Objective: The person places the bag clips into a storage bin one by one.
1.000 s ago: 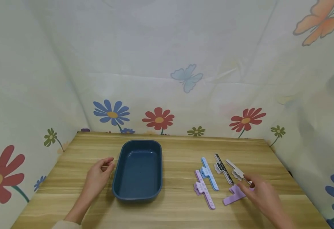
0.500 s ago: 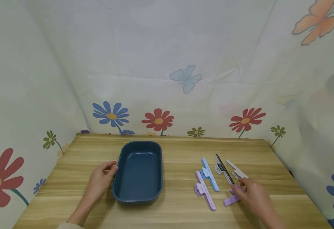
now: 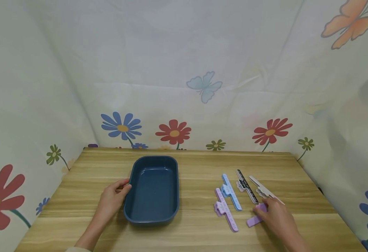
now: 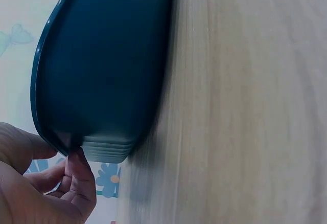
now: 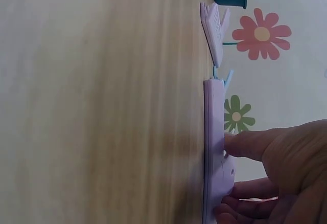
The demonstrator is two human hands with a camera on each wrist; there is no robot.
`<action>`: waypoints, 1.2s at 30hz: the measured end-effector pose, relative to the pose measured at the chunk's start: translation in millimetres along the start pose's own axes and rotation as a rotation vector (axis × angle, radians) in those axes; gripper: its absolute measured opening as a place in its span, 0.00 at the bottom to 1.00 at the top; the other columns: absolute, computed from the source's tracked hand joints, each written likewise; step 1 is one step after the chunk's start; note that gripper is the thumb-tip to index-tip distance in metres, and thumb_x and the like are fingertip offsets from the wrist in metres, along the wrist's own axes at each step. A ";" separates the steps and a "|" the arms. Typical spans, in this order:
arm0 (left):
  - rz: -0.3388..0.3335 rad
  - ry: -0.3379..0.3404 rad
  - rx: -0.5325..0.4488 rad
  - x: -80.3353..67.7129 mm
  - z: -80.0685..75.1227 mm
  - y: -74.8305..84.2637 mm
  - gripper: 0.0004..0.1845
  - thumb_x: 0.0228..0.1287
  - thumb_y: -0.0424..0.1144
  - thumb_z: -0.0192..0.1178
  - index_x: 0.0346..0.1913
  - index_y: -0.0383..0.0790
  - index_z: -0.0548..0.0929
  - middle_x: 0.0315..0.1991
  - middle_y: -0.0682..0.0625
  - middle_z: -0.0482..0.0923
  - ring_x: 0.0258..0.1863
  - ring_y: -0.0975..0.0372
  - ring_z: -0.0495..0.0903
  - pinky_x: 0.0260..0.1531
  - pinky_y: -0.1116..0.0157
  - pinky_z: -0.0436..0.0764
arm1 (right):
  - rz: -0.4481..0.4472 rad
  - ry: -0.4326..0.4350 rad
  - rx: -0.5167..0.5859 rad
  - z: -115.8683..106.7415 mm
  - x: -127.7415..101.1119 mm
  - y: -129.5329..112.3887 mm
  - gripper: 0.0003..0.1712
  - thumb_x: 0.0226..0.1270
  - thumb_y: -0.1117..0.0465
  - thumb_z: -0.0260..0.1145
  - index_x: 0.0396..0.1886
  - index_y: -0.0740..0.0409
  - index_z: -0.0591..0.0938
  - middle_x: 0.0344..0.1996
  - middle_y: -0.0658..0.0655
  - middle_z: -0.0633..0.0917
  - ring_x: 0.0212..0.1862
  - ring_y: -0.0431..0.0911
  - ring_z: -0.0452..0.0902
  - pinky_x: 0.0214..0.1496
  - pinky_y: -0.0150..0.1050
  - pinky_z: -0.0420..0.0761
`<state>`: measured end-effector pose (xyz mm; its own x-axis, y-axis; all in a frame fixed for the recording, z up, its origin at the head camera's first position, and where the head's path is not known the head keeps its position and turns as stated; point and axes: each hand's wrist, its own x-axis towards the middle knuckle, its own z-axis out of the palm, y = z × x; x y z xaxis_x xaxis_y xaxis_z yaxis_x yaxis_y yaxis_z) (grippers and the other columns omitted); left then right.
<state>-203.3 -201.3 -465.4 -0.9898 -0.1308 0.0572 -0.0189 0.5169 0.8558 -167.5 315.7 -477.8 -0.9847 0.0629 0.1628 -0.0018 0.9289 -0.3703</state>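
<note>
My left hand [image 3: 112,199] is at the left rim of a dark blue rectangular basin [image 3: 154,196]. In the left wrist view, its thumb and finger pinch the rim of the basin. My right hand [image 3: 278,217] is over a purple bag clip [image 3: 254,221] that lies on the table. Thumb and fingers grip the clip's handle from both sides in the right wrist view; in the head view the hand covers part of it. Close beyond that hand lies a white clip [image 3: 263,187], with a black-and-white ruler clip [image 3: 247,187] to its left.
Further left lie a blue ruler clip [image 3: 230,191] and a pale purple ruler clip [image 3: 225,210], side by side. The wooden table [image 3: 199,175] runs back to a flowered cloth wall [image 3: 158,98].
My left hand has moved right and met the basin's rim. My right hand has shifted from beside the white clip down onto the purple clip.
</note>
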 end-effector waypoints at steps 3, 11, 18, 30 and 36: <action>-0.005 -0.008 0.010 -0.2 -0.3 -0.9 0.22 0.77 0.39 0.59 0.65 0.27 0.79 0.52 0.37 0.83 0.51 0.48 0.83 0.37 0.70 0.79 | -0.005 -0.001 0.001 0.9 0.1 0.0 0.31 0.57 0.54 0.79 0.49 0.76 0.84 0.37 0.65 0.86 0.38 0.59 0.82 0.42 0.57 0.82; 0.017 -0.012 0.022 -1.0 -1.2 -0.2 0.22 0.78 0.39 0.59 0.65 0.27 0.78 0.51 0.36 0.83 0.49 0.49 0.83 0.37 0.68 0.79 | -0.005 -0.009 0.027 2.1 -0.8 -0.3 0.27 0.57 0.55 0.79 0.46 0.73 0.84 0.24 0.51 0.77 0.27 0.46 0.69 0.27 0.42 0.68; 0.013 -0.009 0.022 -0.3 -0.3 0.0 0.22 0.77 0.38 0.59 0.65 0.26 0.79 0.50 0.36 0.83 0.48 0.49 0.83 0.35 0.70 0.79 | -0.003 -0.008 0.037 1.5 -2.4 -2.1 0.24 0.57 0.55 0.79 0.44 0.71 0.85 0.23 0.51 0.76 0.27 0.46 0.69 0.27 0.42 0.68; -0.016 -0.022 -0.011 0.2 0.5 1.5 0.22 0.78 0.38 0.59 0.65 0.25 0.78 0.51 0.35 0.83 0.47 0.51 0.83 0.32 0.69 0.81 | 0.018 0.025 0.054 -2.1 -4.8 -1.2 0.27 0.57 0.56 0.78 0.49 0.73 0.85 0.37 0.65 0.86 0.37 0.55 0.82 0.38 0.53 0.81; -0.015 -0.015 -0.005 -0.7 0.4 0.4 0.22 0.77 0.37 0.59 0.65 0.26 0.78 0.50 0.36 0.83 0.46 0.52 0.84 0.32 0.69 0.81 | 0.065 0.017 0.143 -8.6 -6.3 -2.7 0.30 0.58 0.59 0.76 0.54 0.77 0.82 0.37 0.63 0.87 0.37 0.52 0.82 0.41 0.51 0.83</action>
<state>-202.7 -200.7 -465.2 -0.9914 -0.1255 0.0363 -0.0332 0.5106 0.8592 -159.7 315.9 -470.0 -0.9805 0.1286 0.1487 0.0361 0.8615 -0.5065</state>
